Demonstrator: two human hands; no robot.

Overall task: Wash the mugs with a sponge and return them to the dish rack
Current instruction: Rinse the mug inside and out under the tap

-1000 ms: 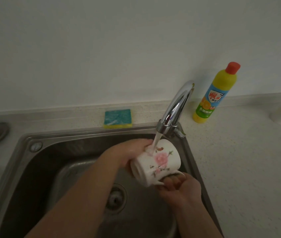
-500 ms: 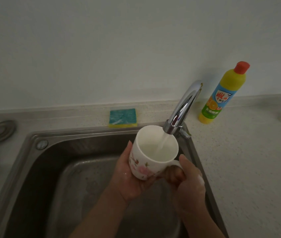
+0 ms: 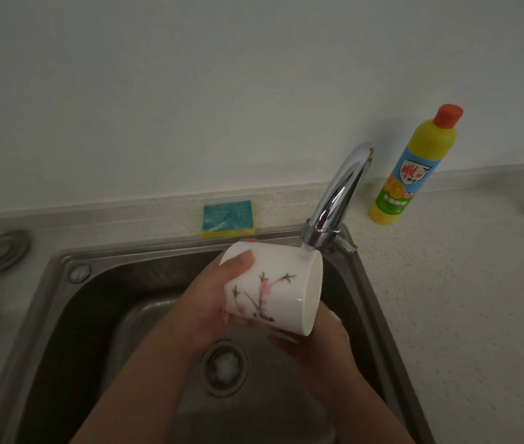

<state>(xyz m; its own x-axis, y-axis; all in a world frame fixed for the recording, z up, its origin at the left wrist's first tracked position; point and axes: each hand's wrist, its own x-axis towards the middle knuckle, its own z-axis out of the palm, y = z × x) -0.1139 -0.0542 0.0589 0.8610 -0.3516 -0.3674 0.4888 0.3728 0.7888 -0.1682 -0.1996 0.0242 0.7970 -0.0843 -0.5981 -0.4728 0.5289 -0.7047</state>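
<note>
Over the steel sink [image 3: 62,299], our right hand [image 3: 321,344] curls its fingers under the flowered mug [image 3: 273,283]. Our left hand [image 3: 209,302] clamps the mug's base. The mug lies sideways, mouth facing right, under the running faucet [image 3: 341,193]. Farther back, a sponge [image 3: 228,217] and a detergent bottle [image 3: 411,168] sit on the tabletop [image 3: 462,299].
</note>
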